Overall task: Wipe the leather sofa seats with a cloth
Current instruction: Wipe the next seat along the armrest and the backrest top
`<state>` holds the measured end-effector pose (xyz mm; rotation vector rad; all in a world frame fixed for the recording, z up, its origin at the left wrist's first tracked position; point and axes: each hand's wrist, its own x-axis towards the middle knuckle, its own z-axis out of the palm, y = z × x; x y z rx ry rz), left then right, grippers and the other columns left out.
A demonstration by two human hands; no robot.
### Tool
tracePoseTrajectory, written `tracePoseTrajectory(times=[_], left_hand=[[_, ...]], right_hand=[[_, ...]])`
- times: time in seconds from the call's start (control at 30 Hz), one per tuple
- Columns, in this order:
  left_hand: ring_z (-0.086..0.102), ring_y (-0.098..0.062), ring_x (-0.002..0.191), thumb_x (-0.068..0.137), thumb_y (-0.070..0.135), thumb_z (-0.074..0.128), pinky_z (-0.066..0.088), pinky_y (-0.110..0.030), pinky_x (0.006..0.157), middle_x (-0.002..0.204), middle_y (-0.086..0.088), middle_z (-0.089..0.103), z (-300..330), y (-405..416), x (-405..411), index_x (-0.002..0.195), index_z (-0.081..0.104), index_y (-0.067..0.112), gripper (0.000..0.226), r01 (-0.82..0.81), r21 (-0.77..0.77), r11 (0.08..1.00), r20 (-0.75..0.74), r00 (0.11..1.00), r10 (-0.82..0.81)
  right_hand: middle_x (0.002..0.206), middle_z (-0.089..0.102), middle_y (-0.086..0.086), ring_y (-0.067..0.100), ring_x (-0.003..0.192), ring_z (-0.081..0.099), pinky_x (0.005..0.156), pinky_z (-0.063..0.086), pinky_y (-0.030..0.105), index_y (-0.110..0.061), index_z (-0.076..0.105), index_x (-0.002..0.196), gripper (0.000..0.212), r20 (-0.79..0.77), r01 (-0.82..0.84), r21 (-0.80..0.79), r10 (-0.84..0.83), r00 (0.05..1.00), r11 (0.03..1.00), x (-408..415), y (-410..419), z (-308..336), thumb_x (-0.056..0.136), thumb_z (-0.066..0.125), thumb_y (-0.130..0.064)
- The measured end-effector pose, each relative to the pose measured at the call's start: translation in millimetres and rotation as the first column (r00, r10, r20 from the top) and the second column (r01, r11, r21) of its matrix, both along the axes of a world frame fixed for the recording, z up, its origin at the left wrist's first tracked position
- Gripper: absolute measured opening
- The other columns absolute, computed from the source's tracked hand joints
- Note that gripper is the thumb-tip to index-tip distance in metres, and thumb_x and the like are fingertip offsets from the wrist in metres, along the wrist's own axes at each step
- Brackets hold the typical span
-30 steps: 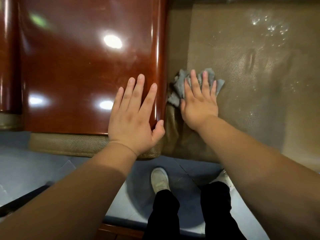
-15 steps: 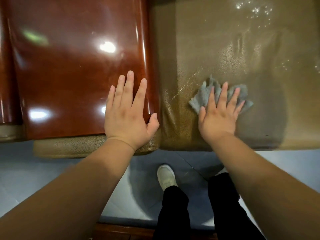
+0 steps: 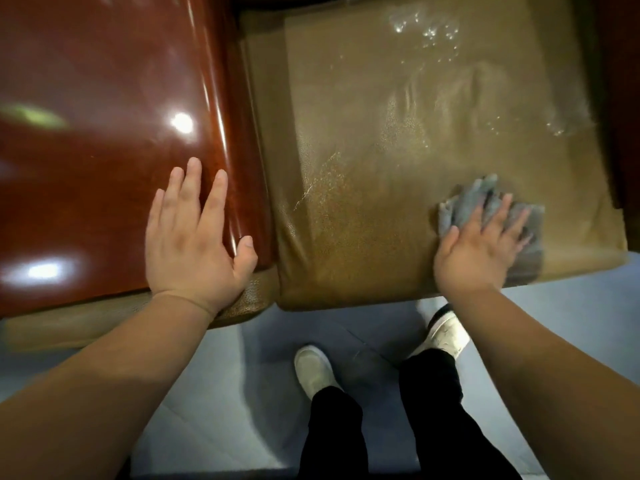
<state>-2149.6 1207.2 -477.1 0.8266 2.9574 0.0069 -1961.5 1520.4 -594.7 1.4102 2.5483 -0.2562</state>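
A tan leather sofa seat (image 3: 398, 174) fills the upper right of the head view, with wet streaks and droplets across it. A crumpled grey cloth (image 3: 467, 202) lies near the seat's front right corner. My right hand (image 3: 478, 251) presses flat on the cloth with its fingers spread, covering most of it. My left hand (image 3: 194, 244) rests flat with straight fingers on the glossy red-brown wooden armrest top (image 3: 97, 174) to the left of the seat.
The seat's front edge drops to a blue-grey tiled floor (image 3: 571, 327). My two legs in black trousers and white shoes (image 3: 313, 368) stand just in front of the seat. A dark gap runs along the seat's right side.
My right hand has slid the cloth from the seat's left edge by the armrest across to the front right corner. The left hand has stayed on the armrest.
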Motion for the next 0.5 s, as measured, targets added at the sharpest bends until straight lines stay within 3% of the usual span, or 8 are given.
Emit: tracePoseTrajectory(times=[0.03,0.1,0.17,0.2,0.23,0.27,0.4,0.5], left_hand=[[0.017,-0.038,0.159,0.085,0.048,0.044,0.015,-0.054,0.130,0.172,-0.019,0.020,0,0,0,0.163,0.032,0.012,0.087,0.004,-0.002,1.000,0.003,1.000,-0.004],[0.018,-0.040,0.158,0.085,0.048,0.044,0.015,-0.055,0.129,0.171,-0.020,0.020,1,3,1,0.163,0.032,0.010,0.087,-0.001,-0.019,1.000,0.017,1.000,0.001],[0.017,-0.041,0.158,0.086,0.047,0.045,0.013,-0.056,0.129,0.171,-0.021,0.019,5,9,2,0.163,0.030,0.008,0.088,-0.012,-0.078,0.997,0.029,0.999,0.014],[0.017,-0.041,0.158,0.088,0.046,0.045,0.012,-0.056,0.130,0.171,-0.021,0.019,8,12,3,0.163,0.029,0.007,0.086,-0.008,-0.131,0.991,0.022,1.000,0.011],[0.018,-0.041,0.158,0.091,0.043,0.046,0.011,-0.056,0.130,0.171,-0.022,0.020,11,16,3,0.163,0.030,0.007,0.082,0.011,-0.195,0.981,0.006,1.000,-0.010],[0.020,-0.040,0.157,0.095,0.040,0.045,0.011,-0.057,0.130,0.170,-0.021,0.023,14,23,6,0.162,0.033,0.008,0.076,0.053,-0.256,0.965,-0.006,0.998,-0.056],[0.033,-0.037,0.152,0.095,0.047,0.048,0.017,-0.057,0.128,0.160,-0.015,0.046,2,74,36,0.154,0.050,0.013,0.068,0.328,-0.328,0.886,0.094,0.944,-0.315],[0.022,-0.032,0.158,0.100,0.057,0.035,0.014,-0.052,0.130,0.170,-0.012,0.029,-41,137,53,0.165,0.030,0.021,0.073,0.247,-0.237,0.940,0.204,0.958,-0.200]], right_hand=[[0.171,0.004,0.024,0.052,0.155,0.001,0.121,0.008,0.072,-0.013,0.016,0.165,0.071,0.018,-0.003,-0.008,0.004,1.000,1.000,-10,-18,3,0.101,0.033,-0.040],[0.171,0.002,0.022,0.052,0.155,-0.001,0.120,0.003,0.072,-0.017,0.015,0.165,0.073,-0.004,-0.312,-0.057,0.312,0.950,0.948,-21,-61,2,0.100,0.037,-0.042],[0.174,0.003,0.012,0.043,0.158,-0.001,0.124,-0.003,0.064,-0.028,0.019,0.165,0.071,-0.095,-0.727,-0.151,0.722,0.685,0.670,-14,-83,2,0.100,0.043,-0.043],[0.174,0.004,0.007,0.038,0.159,0.000,0.126,-0.004,0.060,-0.031,0.021,0.165,0.069,-0.146,-0.843,-0.163,0.833,0.534,0.512,-8,-73,2,0.101,0.043,-0.042],[0.174,0.004,0.004,0.033,0.160,0.001,0.128,-0.002,0.056,-0.032,0.021,0.165,0.068,-0.175,-0.894,-0.147,0.879,0.444,0.423,-3,-52,2,0.101,0.041,-0.041],[0.174,0.006,0.003,0.031,0.160,0.002,0.128,0.000,0.055,-0.031,0.021,0.165,0.069,-0.178,-0.898,-0.136,0.882,0.437,0.417,3,-26,3,0.100,0.040,-0.041],[0.175,-0.001,0.005,0.032,0.160,-0.009,0.127,-0.001,0.054,-0.033,0.005,0.165,0.076,-0.023,-0.618,-0.143,0.621,0.783,0.773,38,87,8,0.099,0.040,-0.045],[0.174,-0.009,0.008,0.034,0.159,-0.013,0.127,0.001,0.059,-0.027,0.002,0.166,0.075,0.011,-0.237,-0.156,0.241,0.970,0.959,52,131,10,0.098,0.022,-0.050]])
